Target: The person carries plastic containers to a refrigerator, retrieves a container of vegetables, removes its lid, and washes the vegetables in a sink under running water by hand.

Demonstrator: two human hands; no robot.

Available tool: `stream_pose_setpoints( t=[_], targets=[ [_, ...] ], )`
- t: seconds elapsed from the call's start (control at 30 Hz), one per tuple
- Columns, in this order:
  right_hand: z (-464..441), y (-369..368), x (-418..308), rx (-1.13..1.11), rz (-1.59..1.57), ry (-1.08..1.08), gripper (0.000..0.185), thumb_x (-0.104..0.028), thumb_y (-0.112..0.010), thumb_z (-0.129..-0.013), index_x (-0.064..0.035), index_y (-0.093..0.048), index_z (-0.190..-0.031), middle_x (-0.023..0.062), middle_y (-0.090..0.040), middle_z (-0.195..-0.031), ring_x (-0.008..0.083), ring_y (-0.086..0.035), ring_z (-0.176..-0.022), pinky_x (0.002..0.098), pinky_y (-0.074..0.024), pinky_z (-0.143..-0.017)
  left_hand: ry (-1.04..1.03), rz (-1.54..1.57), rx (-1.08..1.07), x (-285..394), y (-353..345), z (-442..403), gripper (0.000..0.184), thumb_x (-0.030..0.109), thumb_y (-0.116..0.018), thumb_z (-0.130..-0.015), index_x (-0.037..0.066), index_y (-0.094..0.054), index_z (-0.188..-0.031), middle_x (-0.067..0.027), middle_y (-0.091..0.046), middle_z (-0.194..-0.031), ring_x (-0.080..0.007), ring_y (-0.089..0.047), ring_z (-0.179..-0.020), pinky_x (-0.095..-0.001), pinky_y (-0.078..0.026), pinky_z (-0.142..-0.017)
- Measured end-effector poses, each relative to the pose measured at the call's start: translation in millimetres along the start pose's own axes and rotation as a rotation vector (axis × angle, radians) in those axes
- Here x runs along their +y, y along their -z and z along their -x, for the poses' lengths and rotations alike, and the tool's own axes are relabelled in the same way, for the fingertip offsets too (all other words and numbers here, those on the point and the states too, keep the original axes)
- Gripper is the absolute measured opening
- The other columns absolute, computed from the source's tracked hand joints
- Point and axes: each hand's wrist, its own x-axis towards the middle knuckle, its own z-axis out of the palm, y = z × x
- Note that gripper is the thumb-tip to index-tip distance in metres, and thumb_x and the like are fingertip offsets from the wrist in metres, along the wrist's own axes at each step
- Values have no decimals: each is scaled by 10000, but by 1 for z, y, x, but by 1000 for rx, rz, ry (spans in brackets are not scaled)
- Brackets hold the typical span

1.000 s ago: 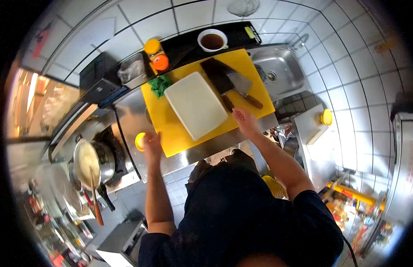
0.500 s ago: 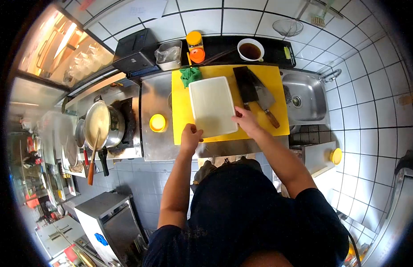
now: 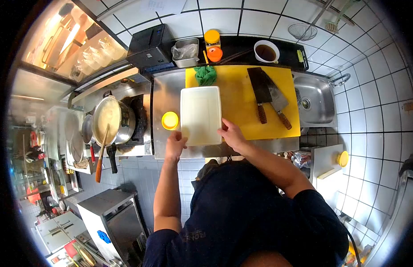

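A whitish rectangular plastic container with its lid on [image 3: 200,115] is held between both my hands, over the left edge of the yellow cutting board [image 3: 242,118]. At its lower left corner, my left hand [image 3: 175,145] grips the rim. My right hand [image 3: 233,135] holds the lower right side, fingers curled against it. Close to my left hand stands a small round yellow tub [image 3: 170,120]. A bunched green cloth [image 3: 205,75] lies behind the container. Two cleavers lie on the board's right part, a dark one [image 3: 260,91] and a greyer one [image 3: 278,99].
On the left, a pot with pale contents and a ladle [image 3: 107,120] sits on the stove. A sink [image 3: 315,109] is at the right. Along the back shelf are a bowl of brown liquid [image 3: 266,52], a metal tin [image 3: 185,52] and a yellow-lidded jar [image 3: 212,37].
Both hands have carried the container left and slightly toward me, off the middle of the board. More of the yellow board now shows beside the cleavers. The camera view has shifted a little.
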Motion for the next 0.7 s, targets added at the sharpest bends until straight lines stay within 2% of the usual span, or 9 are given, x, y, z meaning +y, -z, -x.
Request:
stream_pose_setpoints(
  t=[0.1, 0.2, 0.27, 0.33, 0.43, 0.53, 0.57, 0.63, 0.7],
  targets=[
    [-1, -13, 7, 50, 107, -60, 539, -105, -707, -880, -29, -548, -1389, 37, -636, -863, 115, -561, -766, 276, -488, -690, 69, -81, 50, 34, 4, 10, 249, 41, -690, -844, -41, -626, -1070, -80, -654, -869, -148, -629, -725, -294, -561, -565],
    [-4, -16, 15, 20, 68, 11, 580, -155, -726, -872, -25, -532, -1402, 65, -663, -884, 142, -589, -749, 290, -503, -678, 71, -59, 79, 27, 9, 12, 212, 86, -702, -860, -59, -648, -1005, -101, -677, -845, -147, -654, -703, -297, -567, -554],
    [-3, -14, 14, 6, 86, 40, 562, -165, -727, -870, -20, -544, -1381, 78, -676, -884, 158, -608, -746, 304, -511, -677, -197, -347, 38, 3, 19, 9, 216, 141, -712, -870, -61, -659, -924, -113, -684, -765, -168, -667, -631, -304, -567, -537],
    [0, -9, -3, -4, 176, 59, 518, -164, -723, -868, -12, -569, -1339, 94, -688, -879, 179, -633, -746, 324, -521, -681, -336, -541, 16, -20, 26, 5, 259, 192, -719, -877, -59, -663, -850, -123, -681, -686, -192, -670, -559, -312, -567, -523],
    [-2, -6, -10, -49, 271, 81, 414, -164, -694, -856, -16, -591, -1228, 180, -694, -916, 326, -677, -836, 428, -529, -747, -291, -631, 18, -34, 27, 3, 322, 244, -725, -879, -53, -656, -775, -132, -664, -596, -223, -658, -478, -322, -567, -515],
    [-5, -8, -5, -24, 306, 99, 403, -165, -700, -839, -23, -601, -1203, 199, -692, -933, 355, -675, -847, 443, -530, -754, -231, -629, 37, -49, 28, -2, 328, 252, -728, -878, -46, -652, -764, -127, -651, -572, -224, -649, -464, -324, -562, -514],
    [-7, -8, -2, -34, 286, 88, 402, -170, -703, -836, -23, -604, -1197, 199, -693, -938, 358, -674, -848, 444, -530, -756, -273, -662, 47, -57, 30, -6, 323, 250, -726, -881, -42, -652, -766, -120, -646, -574, -215, -646, -469, -323, -558, -505],
    [-11, -8, 7, -54, 248, 62, 402, -181, -709, -828, -25, -610, -1185, 200, -695, -948, 366, -672, -849, 445, -529, -758, -224, -530, 17, -44, 31, -5, 288, 232, -718, -890, -25, -651, -778, -98, -637, -591, -195, -636, -485, -316, -546, -497],
    [-12, -10, 11, -33, 246, 70, 393, -189, -703, -840, -24, -612, -1184, 193, -691, -932, 351, -674, -851, 440, -529, -764, -117, -205, -49, -17, 32, 6, 225, 191, -706, -901, 0, -646, -797, -71, -626, -621, -173, -620, -510, -301, -532, -499]
  ],
)
